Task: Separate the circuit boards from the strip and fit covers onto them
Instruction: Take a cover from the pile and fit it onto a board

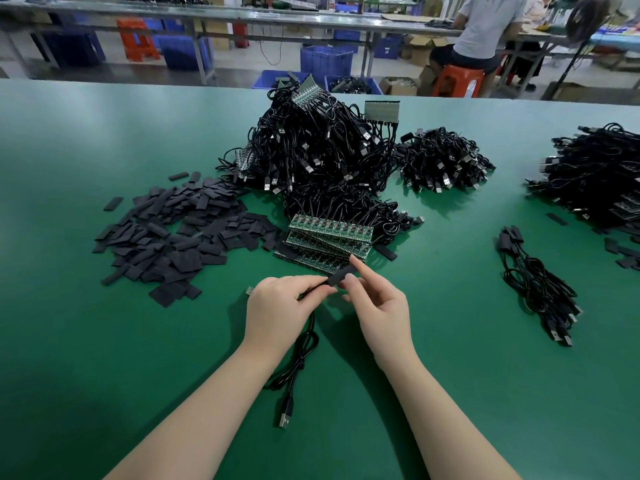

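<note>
My left hand [277,306] pinches the cable end of a board where it enters a black cover [341,274]. My right hand [375,299] pinches that cover between thumb and forefinger. The board inside is hidden. Its black USB cable [301,358] trails toward me, with the plug [285,414] lying on the green table [104,341]. Just beyond my hands lies a stack of green circuit board strips [329,237] with cables attached. A heap of loose black covers [180,233] sits to the left.
A tall tangle of black USB cables with strips [318,150] rises behind the stack. A smaller cable pile [446,161] lies right of it, a bundle of covered cables [540,285] at right, and another heap [595,174] at far right. A seated person [485,36] works beyond.
</note>
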